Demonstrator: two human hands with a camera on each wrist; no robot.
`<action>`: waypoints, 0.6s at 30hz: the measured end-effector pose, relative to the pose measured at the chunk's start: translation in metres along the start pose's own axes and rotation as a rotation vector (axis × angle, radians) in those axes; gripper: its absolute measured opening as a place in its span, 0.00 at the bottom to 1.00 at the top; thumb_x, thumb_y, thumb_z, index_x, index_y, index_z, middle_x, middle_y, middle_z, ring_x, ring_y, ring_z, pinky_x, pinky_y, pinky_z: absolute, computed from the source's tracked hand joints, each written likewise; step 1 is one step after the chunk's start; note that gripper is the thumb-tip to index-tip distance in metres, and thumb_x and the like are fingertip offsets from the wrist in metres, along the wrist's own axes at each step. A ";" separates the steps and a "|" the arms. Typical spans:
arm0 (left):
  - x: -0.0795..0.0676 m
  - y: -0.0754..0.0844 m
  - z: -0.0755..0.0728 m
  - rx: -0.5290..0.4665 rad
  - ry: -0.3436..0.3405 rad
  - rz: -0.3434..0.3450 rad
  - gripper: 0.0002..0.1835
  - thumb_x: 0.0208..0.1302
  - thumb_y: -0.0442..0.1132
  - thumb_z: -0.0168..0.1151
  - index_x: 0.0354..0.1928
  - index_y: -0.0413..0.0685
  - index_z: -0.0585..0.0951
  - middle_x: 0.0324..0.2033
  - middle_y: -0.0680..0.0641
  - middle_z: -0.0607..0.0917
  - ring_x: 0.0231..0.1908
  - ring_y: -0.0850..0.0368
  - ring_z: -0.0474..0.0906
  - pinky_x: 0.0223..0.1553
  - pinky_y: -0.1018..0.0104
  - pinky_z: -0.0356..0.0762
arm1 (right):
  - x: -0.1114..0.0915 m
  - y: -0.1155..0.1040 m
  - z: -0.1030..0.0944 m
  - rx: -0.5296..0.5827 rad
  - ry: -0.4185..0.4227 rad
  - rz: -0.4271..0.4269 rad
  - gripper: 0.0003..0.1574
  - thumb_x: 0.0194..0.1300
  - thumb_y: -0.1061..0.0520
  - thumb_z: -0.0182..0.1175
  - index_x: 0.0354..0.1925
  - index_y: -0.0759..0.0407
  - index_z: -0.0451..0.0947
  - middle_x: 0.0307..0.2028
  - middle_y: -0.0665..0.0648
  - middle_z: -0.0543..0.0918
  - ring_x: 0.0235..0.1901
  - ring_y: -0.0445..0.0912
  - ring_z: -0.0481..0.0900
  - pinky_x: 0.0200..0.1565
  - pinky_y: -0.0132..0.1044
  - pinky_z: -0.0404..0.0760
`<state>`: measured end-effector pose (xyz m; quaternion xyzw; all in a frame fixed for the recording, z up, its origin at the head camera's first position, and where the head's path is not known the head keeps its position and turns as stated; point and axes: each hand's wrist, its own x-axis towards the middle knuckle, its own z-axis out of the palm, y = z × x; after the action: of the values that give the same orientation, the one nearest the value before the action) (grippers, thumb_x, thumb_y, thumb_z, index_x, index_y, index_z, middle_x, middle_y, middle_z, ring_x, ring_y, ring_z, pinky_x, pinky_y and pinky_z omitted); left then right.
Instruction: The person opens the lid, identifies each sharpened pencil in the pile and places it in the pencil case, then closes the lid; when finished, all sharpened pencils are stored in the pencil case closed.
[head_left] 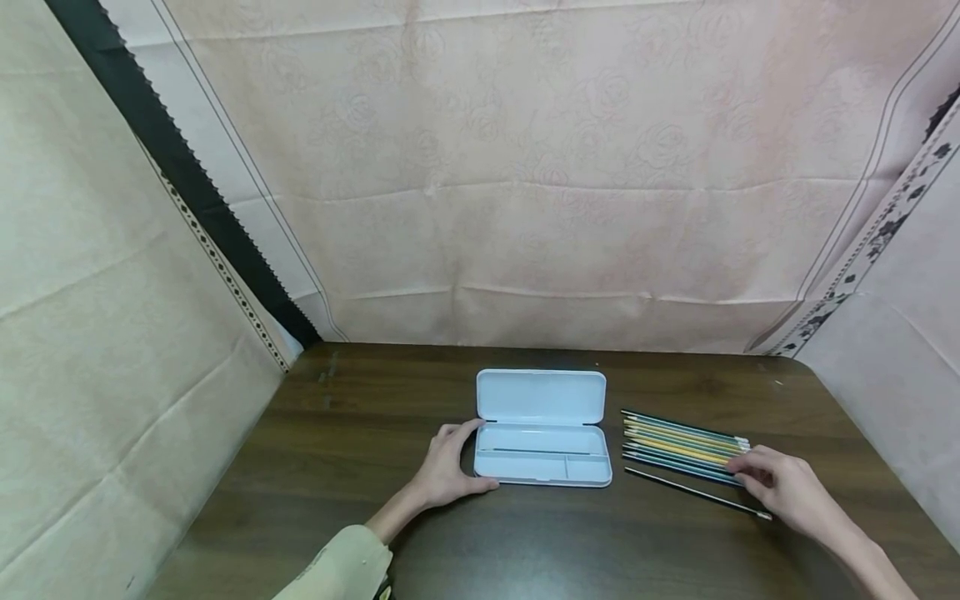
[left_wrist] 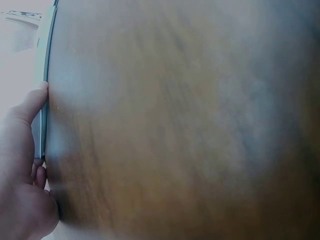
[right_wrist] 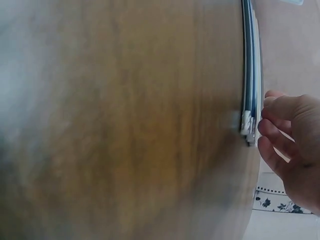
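A light-blue pencil case (head_left: 543, 454) lies with its lid (head_left: 542, 396) flipped back, its divided tray holding no pencils. My left hand (head_left: 447, 471) grips the case's left end, thumb on the front edge and fingers by the hinge corner. In the left wrist view the thumb (left_wrist: 36, 102) presses the case's front edge (left_wrist: 46, 65). To the right, several green, yellow and blue pencils (head_left: 675, 442) form a row, points toward the case. My right hand (head_left: 776, 483) pinches at a pencil by the eraser ends; its fingertips (right_wrist: 270, 102) partly hide the hold.
A single dark pencil (head_left: 697, 493) lies apart, in front of the row. The brown wooden table (head_left: 360, 433) meets a pale cloth (head_left: 555, 250) at its back edge, with more cloth hanging on the left and right.
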<state>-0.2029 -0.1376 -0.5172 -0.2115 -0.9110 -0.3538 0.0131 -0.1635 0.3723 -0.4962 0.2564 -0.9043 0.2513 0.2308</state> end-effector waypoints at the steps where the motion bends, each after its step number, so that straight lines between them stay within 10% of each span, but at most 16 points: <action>1: 0.000 0.000 0.000 0.000 0.000 0.000 0.49 0.49 0.58 0.78 0.72 0.50 0.67 0.62 0.44 0.73 0.61 0.44 0.63 0.53 0.40 0.67 | -0.002 0.002 0.000 -0.004 0.006 -0.007 0.17 0.48 0.73 0.74 0.31 0.55 0.84 0.28 0.45 0.80 0.25 0.30 0.70 0.26 0.24 0.67; 18: 0.001 0.002 -0.001 0.002 -0.008 -0.016 0.49 0.50 0.59 0.77 0.72 0.51 0.67 0.63 0.43 0.72 0.61 0.43 0.63 0.54 0.40 0.67 | -0.007 0.008 -0.001 -0.044 0.034 -0.015 0.27 0.35 0.80 0.73 0.28 0.53 0.83 0.28 0.44 0.79 0.25 0.29 0.69 0.25 0.23 0.67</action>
<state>-0.2031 -0.1368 -0.5152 -0.2058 -0.9130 -0.3522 0.0067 -0.1630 0.3812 -0.5018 0.2537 -0.9037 0.2339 0.2535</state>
